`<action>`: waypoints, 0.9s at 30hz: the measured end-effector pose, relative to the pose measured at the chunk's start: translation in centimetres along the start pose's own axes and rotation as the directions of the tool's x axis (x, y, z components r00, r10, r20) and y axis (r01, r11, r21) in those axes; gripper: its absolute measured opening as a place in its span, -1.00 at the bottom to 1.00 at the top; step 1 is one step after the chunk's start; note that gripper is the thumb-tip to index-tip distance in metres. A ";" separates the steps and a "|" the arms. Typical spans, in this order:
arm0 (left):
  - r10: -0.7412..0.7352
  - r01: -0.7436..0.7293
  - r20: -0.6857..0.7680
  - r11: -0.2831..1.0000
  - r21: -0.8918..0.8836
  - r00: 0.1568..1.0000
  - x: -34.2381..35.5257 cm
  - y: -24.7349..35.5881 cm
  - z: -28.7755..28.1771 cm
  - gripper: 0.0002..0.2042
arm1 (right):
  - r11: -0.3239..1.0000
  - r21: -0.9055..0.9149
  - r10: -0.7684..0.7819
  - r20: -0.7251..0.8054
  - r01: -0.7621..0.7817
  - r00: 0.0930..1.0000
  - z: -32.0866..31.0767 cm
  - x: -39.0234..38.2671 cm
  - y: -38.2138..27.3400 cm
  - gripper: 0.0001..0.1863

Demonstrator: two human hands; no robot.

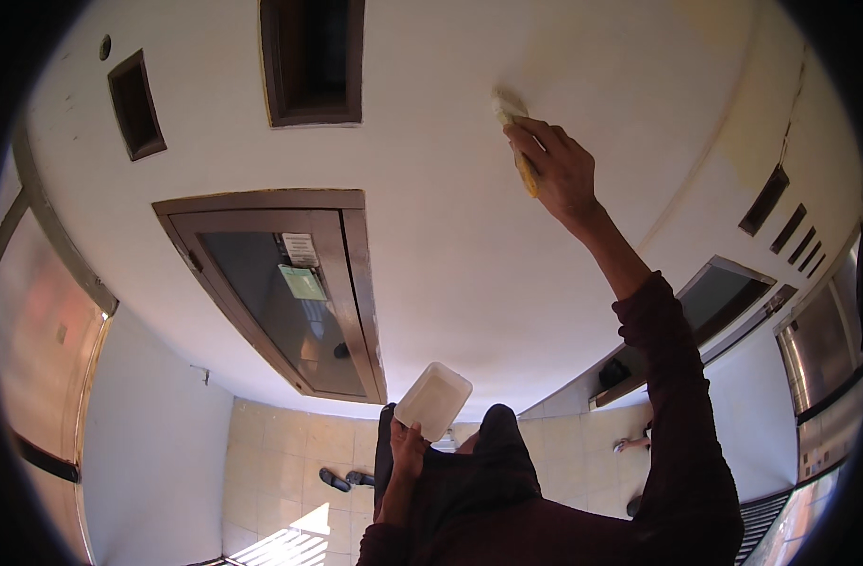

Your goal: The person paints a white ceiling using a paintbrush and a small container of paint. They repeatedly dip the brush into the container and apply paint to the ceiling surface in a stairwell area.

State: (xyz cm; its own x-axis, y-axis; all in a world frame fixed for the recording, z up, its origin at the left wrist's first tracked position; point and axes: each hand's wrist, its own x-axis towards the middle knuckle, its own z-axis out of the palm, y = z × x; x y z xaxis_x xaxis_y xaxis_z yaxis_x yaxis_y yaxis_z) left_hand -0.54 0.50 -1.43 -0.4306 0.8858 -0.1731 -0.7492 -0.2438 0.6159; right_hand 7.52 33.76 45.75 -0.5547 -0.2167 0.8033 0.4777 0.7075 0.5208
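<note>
Yellow-handled, the brush [528, 177] is pinched by the right hand [559, 172], above and right of the brown-framed door [290, 316], bristles [508, 102] apparently touching the white wall [450, 236]; the left hand [409, 449] grips a pale tray [435, 398], seen right of that door's foot.

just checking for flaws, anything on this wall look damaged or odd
Yes: a thin dark line at upper right runs down to a slot, perhaps a crack. Yellowish patches nearby stand out on the pale wall.
</note>
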 end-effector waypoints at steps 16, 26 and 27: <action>0.010 -0.010 0.000 1.000 0.018 1.000 -0.3 0.3 0.2 -0.48 | 0.821 0.368 0.456 0.036 -0.436 0.889 1.3 -3.0 -0.5 -0.77; 0.010 -0.010 0.004 1.000 -0.005 1.000 0.0 0.0 0.3 -0.45 | 0.986 0.109 0.097 0.261 -0.129 0.961 2.6 -6.1 -5.7 -0.53; 0.015 -0.015 0.001 1.000 -0.001 1.000 0.0 0.0 0.3 -0.45 | 0.971 0.177 0.109 0.283 -0.164 0.953 2.7 -6.4 -6.1 -0.56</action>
State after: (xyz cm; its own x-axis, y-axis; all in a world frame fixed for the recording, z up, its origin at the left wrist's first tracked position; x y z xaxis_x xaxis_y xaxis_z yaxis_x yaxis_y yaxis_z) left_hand -0.40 0.62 -1.17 -0.4412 0.8824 -0.1634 -0.7433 -0.2573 0.6175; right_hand 6.36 32.63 36.67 -0.6695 0.0611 0.7403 0.4338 0.8412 0.3229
